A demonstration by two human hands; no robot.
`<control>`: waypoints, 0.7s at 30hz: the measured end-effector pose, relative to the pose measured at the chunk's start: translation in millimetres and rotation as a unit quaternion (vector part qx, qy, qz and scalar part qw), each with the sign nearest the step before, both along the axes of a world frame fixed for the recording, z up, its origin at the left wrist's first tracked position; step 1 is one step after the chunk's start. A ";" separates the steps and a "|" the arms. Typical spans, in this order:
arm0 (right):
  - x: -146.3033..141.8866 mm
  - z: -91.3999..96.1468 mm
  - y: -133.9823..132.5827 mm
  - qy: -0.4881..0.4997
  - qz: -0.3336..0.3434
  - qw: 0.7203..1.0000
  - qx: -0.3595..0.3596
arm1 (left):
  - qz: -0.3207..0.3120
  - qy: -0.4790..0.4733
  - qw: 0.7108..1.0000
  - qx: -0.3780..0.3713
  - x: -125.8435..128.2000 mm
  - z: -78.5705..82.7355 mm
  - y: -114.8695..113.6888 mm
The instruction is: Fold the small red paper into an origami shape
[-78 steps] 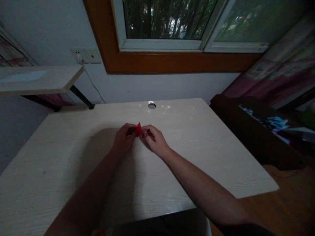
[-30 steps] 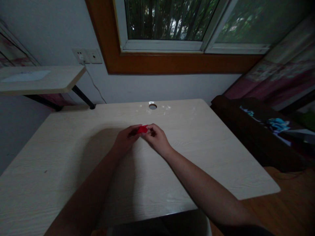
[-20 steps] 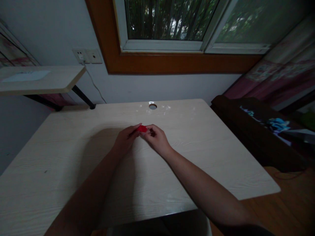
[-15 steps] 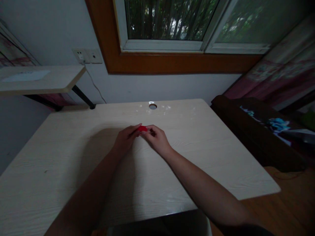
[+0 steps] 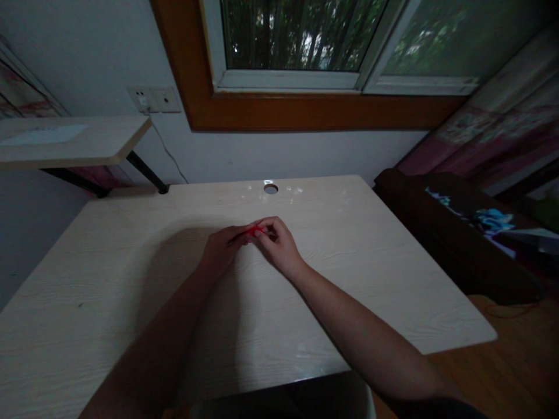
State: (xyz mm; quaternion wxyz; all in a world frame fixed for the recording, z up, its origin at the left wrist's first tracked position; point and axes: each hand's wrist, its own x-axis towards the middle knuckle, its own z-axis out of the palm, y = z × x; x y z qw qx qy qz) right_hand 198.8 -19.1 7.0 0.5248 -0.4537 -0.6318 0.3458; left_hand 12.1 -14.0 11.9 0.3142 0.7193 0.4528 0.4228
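A small folded piece of red paper [image 5: 254, 230] is pinched between both my hands above the middle of a pale wooden desk [image 5: 131, 279]. My left hand [image 5: 223, 247] grips it from the left with fingers closed. My right hand [image 5: 276, 244] closes over it from the right, and its fingers hide most of the paper, leaving only a thin red sliver showing.
A cable hole [image 5: 271, 188] sits at the desk's far edge under a window. A raised shelf [image 5: 74, 139] stands at the back left below wall sockets [image 5: 154, 99]. Dark furniture [image 5: 454, 233] with cluttered items flanks the desk's right side.
The red paper, first held upright as a point, has been flattened between the fingers. My right fingers now fold over it, so less red shows.
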 end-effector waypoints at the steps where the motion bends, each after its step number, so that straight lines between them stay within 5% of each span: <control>1: -0.3 -0.7 0.1 0.008 0.005 1.000 -0.013 | 0.003 -0.004 1.000 -0.005 0.2 0.6 -0.3; 21: -1.2 -0.8 -1.9 0.084 0.028 0.995 -0.056 | -0.012 -0.107 0.993 -0.052 3.2 8.3 -3.8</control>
